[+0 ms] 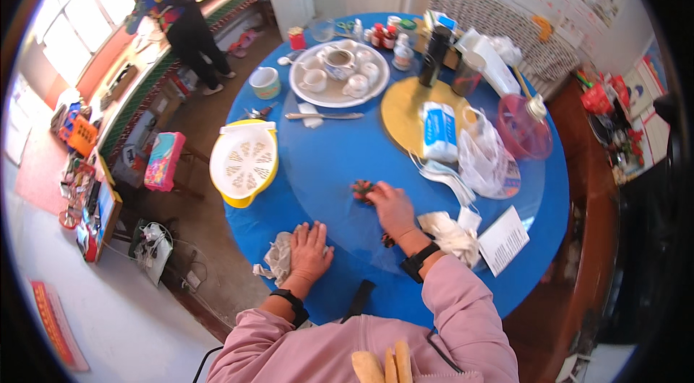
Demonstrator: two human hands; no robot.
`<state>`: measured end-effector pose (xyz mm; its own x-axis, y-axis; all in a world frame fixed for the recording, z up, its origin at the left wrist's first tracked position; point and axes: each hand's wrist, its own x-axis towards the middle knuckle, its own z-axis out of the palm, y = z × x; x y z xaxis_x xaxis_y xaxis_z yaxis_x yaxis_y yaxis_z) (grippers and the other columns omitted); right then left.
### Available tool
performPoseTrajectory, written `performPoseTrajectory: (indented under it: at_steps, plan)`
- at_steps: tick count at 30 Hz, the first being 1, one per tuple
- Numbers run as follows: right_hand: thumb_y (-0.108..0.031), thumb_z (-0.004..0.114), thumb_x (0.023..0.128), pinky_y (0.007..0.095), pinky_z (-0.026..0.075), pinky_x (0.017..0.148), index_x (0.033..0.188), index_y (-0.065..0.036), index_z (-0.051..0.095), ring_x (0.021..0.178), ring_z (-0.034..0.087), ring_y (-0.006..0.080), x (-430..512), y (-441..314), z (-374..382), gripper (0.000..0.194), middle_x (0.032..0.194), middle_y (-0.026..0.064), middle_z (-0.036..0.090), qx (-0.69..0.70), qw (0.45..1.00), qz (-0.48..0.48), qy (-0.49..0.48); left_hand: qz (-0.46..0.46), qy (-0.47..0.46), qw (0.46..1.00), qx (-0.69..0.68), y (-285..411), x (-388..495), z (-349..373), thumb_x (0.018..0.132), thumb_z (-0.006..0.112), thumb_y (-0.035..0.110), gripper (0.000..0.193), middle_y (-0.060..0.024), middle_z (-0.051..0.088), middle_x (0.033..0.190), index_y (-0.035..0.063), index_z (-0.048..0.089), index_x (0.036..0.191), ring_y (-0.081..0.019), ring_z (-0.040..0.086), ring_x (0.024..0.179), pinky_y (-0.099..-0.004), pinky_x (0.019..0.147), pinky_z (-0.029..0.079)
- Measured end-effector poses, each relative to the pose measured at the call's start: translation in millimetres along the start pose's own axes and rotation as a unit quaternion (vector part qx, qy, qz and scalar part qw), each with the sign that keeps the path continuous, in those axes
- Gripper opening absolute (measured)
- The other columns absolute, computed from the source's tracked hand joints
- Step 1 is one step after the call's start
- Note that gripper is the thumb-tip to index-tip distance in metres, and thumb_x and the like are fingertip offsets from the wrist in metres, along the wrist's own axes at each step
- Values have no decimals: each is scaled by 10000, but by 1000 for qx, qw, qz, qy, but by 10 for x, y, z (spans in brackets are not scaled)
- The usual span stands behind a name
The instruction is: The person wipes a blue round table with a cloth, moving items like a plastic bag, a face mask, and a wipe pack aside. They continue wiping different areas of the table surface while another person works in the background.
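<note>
My left hand lies flat, palm down, partly over a crumpled grey cloth near the front left of the round blue table. With the fingers of my right hand I hold a small red and dark patterned item on the clear round top. Another small dark and reddish piece shows beside my right wrist, partly hidden by it. To the right of that wrist lie a crumpled cream cloth and a white printed sheet.
A white tray with a teapot and cups stands at the back. A yellow-rimmed strainer is left; a tissue pack, plastic bag, face mask and pink bowl are right. Another person stands by the windows.
</note>
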<state>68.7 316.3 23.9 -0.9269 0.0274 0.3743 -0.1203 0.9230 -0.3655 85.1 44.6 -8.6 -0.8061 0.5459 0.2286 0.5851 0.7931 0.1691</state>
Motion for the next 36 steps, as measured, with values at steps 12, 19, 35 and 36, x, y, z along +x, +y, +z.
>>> performPoseTrajectory:
  at_steps: [12,19,35,36]
  plan:
    - [-72,681,796,443,509,929,1148,-205,712,1130,546,373,1327,665,328,378,1315,75,570,-16,984,175,15,-16,-20,1000,-10,1,-4,-94,858,666,354,654,-147,514,1450,67,490,1418,-383,439,1357,-553,1132,299]
    - [-26,683,727,438,528,871,925,-230,751,1043,555,343,925,189,495,292,1188,26,597,8,997,70,19,-14,-5,1000,-21,16,-6,-140,852,672,334,641,-148,512,1449,73,500,1411,-384,442,1351,-556,1123,311]
    - [-105,716,729,378,529,842,898,-242,768,998,586,267,-866,-944,-133,224,1153,-11,657,163,981,-51,-95,0,3,1000,-24,0,-33,-88,843,658,347,607,-153,525,1429,102,543,1386,-413,452,1322,-568,1114,299]
    - [-109,708,742,378,534,839,900,-240,768,962,606,270,-913,-957,-169,214,1131,-3,681,185,977,-39,-99,2,13,1000,-28,1,-36,-85,842,659,342,616,-157,525,1427,105,529,1395,-414,454,1318,-568,1114,298]
